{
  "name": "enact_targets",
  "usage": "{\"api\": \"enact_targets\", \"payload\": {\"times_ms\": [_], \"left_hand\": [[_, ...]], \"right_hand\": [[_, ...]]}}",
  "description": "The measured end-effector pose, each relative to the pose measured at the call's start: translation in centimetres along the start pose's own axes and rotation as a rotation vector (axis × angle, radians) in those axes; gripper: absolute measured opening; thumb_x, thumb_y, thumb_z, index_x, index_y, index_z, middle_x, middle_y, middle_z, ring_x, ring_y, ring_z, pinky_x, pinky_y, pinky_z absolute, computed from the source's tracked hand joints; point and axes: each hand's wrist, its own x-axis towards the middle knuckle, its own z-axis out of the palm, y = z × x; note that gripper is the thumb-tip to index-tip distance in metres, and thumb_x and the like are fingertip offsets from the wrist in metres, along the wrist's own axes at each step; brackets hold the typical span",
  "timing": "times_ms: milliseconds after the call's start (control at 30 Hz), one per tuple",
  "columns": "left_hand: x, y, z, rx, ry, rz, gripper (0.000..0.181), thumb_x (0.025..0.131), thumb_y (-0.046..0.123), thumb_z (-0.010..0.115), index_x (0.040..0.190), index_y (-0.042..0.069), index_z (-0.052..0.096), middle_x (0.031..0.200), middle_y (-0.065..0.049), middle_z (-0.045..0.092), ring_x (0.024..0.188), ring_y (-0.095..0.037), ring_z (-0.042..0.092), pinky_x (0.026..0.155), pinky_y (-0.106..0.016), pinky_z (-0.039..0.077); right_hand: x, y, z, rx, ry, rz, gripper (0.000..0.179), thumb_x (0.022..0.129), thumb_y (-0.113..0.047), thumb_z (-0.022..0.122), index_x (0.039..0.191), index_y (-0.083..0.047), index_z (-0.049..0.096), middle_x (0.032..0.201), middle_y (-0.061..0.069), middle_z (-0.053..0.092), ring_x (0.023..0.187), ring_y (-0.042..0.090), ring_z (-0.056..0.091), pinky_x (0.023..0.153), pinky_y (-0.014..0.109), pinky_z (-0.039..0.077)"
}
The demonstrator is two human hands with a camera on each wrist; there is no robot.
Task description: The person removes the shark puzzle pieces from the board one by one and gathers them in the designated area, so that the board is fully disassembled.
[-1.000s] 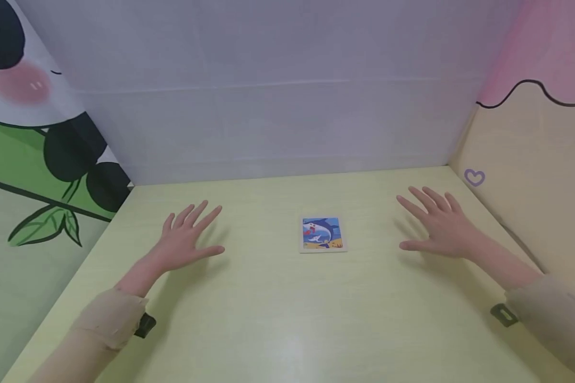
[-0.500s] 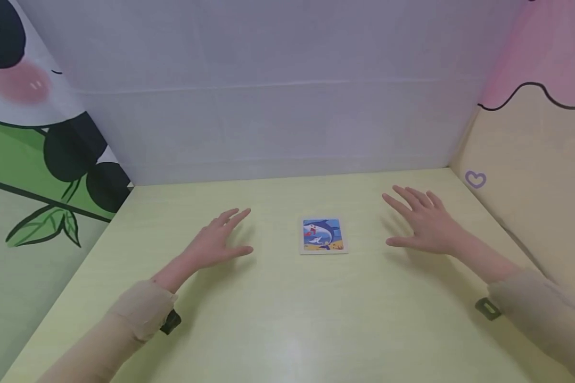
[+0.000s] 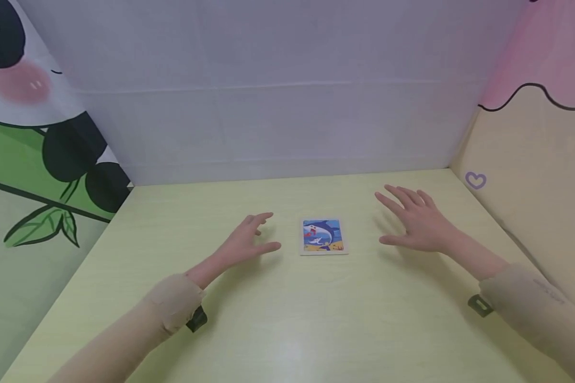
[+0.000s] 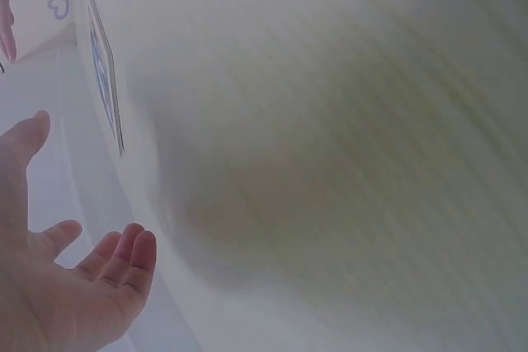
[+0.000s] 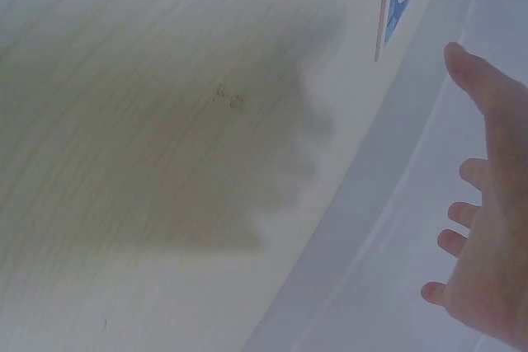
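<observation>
A small square picture board point(image 3: 323, 236) with a blue shark or dolphin drawing and a white border lies flat on the pale table point(image 3: 287, 308). To its left my left hand point(image 3: 241, 242) hovers above the surface, thumb and index finger apart and the other fingers loosely bent. My right hand point(image 3: 419, 224) is over the table on the other side, fingers spread and farther from the board. Neither hand touches anything. In the left wrist view the board point(image 4: 106, 76) appears nearly edge-on beyond the thumb; the right wrist view shows part of the board point(image 5: 396, 6) at its top edge.
A grey-white sheet point(image 3: 278, 122) closes off the back of the table. Printed panels with cartoon shapes stand at the left point(image 3: 33, 159) and right point(image 3: 532, 175). A dark device point(image 3: 197, 319) sits at the left wrist, another dark piece point(image 3: 480, 305) at the right.
My left hand has moved right, close to the board, and its fingers have bent somewhat. My right hand has shifted a little left. The board stays in place.
</observation>
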Motion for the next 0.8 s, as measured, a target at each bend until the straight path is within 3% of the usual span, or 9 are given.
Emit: {"api": "enact_targets", "payload": {"times_ms": [233,467,800], "left_hand": [[1.3,1.4,1.3,-0.074,-0.013,0.013,0.079,0.086,0.036,0.076,0.151,0.012,0.038,0.135,-0.019,0.054,0.114,-0.035,0.062,0.096,-0.049,0.051],[2.1,1.8,2.6,-0.079,-0.024,0.011,0.073,0.087,0.033,0.075,0.148,0.011,0.042,0.130,-0.017,0.058,0.110,-0.030,0.063,0.094,-0.044,0.052],[3.3,2.6,4.0,-0.120,-0.049,0.006,0.066,0.088,0.029,0.075,0.145,0.011,0.046,0.118,-0.011,0.065,0.102,-0.024,0.064,0.093,-0.040,0.052]], "right_hand": [[0.6,-0.4,-0.2,0.002,-0.005,0.009,0.095,0.081,-0.057,0.071,0.155,-0.016,0.030,0.160,0.015,0.030,0.145,0.039,0.029,0.111,0.068,0.022],[1.8,-0.9,-0.2,0.026,0.017,-0.031,0.087,0.082,-0.053,0.072,0.150,-0.011,0.039,0.154,0.016,0.041,0.141,0.041,0.036,0.109,0.066,0.027],[2.8,-1.3,0.3,0.045,-0.014,0.027,0.081,0.084,-0.053,0.071,0.149,-0.015,0.043,0.152,0.012,0.045,0.137,0.037,0.041,0.106,0.061,0.032]]}}
